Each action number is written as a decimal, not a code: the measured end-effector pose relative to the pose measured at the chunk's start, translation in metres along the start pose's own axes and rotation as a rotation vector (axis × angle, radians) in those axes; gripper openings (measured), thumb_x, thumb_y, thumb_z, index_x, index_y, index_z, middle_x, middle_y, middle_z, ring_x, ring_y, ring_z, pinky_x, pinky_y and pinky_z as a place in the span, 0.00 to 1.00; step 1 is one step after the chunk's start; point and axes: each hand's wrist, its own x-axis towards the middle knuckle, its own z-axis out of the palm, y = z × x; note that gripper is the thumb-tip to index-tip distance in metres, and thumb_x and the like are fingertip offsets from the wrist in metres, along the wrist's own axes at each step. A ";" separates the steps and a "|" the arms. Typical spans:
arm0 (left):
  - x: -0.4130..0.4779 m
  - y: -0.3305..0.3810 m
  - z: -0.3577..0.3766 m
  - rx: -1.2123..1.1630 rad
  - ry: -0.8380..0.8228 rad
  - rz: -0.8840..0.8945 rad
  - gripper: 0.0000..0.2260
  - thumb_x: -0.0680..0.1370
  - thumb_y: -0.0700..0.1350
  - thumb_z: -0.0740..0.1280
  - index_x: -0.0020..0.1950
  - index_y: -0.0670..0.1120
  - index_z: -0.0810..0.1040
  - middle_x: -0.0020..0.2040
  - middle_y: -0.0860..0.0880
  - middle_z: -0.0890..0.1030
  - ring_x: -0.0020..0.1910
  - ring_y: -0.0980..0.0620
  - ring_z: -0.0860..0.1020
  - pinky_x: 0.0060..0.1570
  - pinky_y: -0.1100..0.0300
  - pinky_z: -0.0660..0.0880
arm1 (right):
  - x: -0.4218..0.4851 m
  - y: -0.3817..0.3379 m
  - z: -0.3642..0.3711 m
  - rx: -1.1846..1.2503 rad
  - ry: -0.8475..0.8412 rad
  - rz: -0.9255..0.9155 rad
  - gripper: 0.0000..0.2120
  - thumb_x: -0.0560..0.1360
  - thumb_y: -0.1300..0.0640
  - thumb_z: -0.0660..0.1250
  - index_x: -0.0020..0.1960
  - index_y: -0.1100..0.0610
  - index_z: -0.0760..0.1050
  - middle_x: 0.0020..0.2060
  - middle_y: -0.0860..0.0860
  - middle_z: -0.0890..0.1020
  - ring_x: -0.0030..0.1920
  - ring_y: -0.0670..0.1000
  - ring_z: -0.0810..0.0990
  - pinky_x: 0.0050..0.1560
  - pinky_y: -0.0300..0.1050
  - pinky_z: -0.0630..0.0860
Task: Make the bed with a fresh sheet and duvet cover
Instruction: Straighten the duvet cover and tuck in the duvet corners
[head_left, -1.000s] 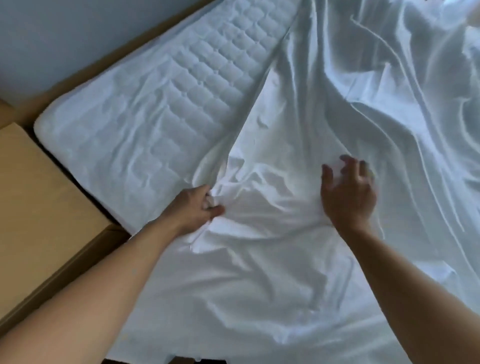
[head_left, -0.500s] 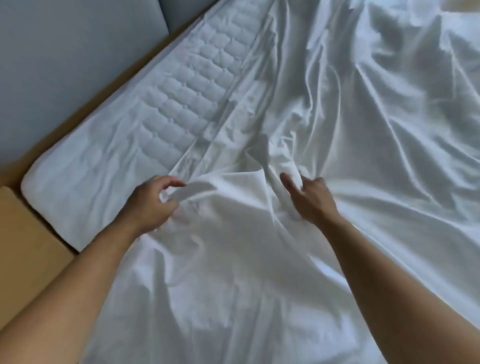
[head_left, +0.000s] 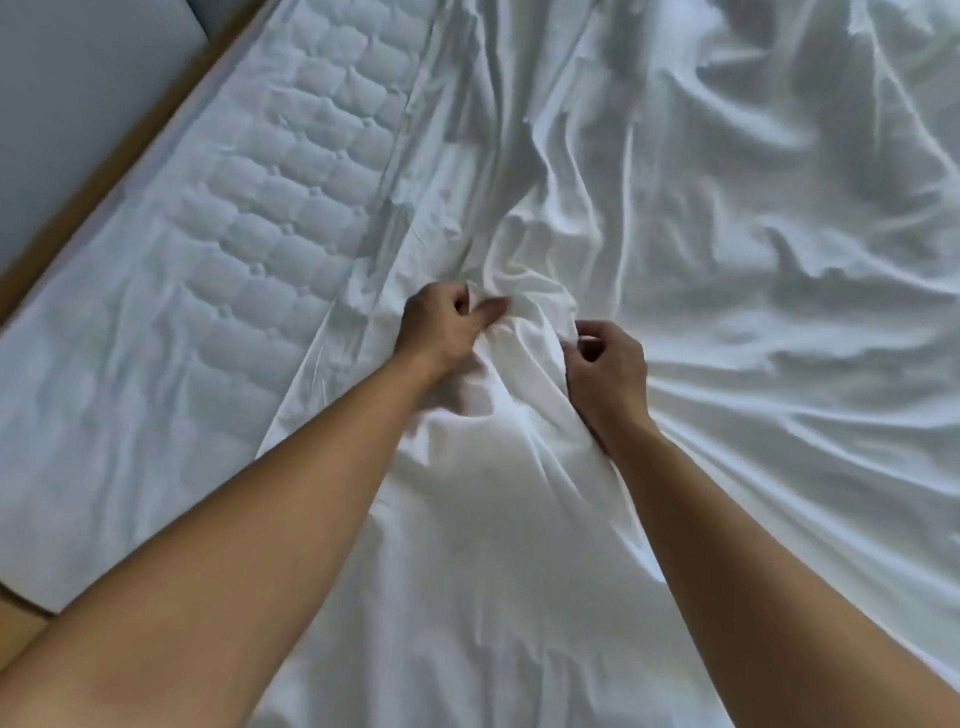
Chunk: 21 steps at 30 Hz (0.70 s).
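At centre, left hand (head_left: 441, 332) and right hand (head_left: 609, 375) pinch the crumpled sheet (head_left: 727, 312), fingers curled. Quilted mattress (head_left: 270, 208) lies at ten o'clock.

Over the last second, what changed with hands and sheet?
The right hand, open over the crumpled white bed sheet a second ago, moved toward the left hand and now pinches a fold. The left hand kept gripping the sheet's edge. The quilted white mattress pad stays uncovered.

Both hands moved closer together; the right hand (head_left: 605, 371), open before, closed and pinched a fold of the sheet (head_left: 524, 332).
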 end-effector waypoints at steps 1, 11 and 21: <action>0.004 0.002 -0.015 0.043 0.031 0.067 0.24 0.75 0.57 0.74 0.31 0.46 0.66 0.28 0.50 0.69 0.29 0.49 0.70 0.32 0.52 0.73 | -0.001 -0.005 -0.002 0.024 0.032 -0.044 0.06 0.74 0.51 0.74 0.50 0.49 0.82 0.38 0.44 0.84 0.41 0.44 0.82 0.48 0.39 0.77; -0.017 0.114 -0.013 -0.154 -0.069 0.393 0.23 0.79 0.42 0.70 0.31 0.50 0.60 0.24 0.59 0.59 0.24 0.60 0.59 0.26 0.67 0.60 | -0.018 -0.019 -0.089 0.087 -0.038 -0.022 0.08 0.71 0.48 0.76 0.43 0.52 0.81 0.31 0.46 0.84 0.32 0.47 0.84 0.34 0.41 0.77; -0.018 0.054 -0.042 0.135 0.059 0.098 0.07 0.82 0.46 0.67 0.54 0.46 0.83 0.48 0.50 0.83 0.48 0.48 0.81 0.50 0.51 0.79 | -0.028 -0.041 0.027 -0.401 -0.256 -0.433 0.14 0.78 0.54 0.66 0.63 0.54 0.78 0.60 0.54 0.80 0.60 0.54 0.74 0.54 0.48 0.72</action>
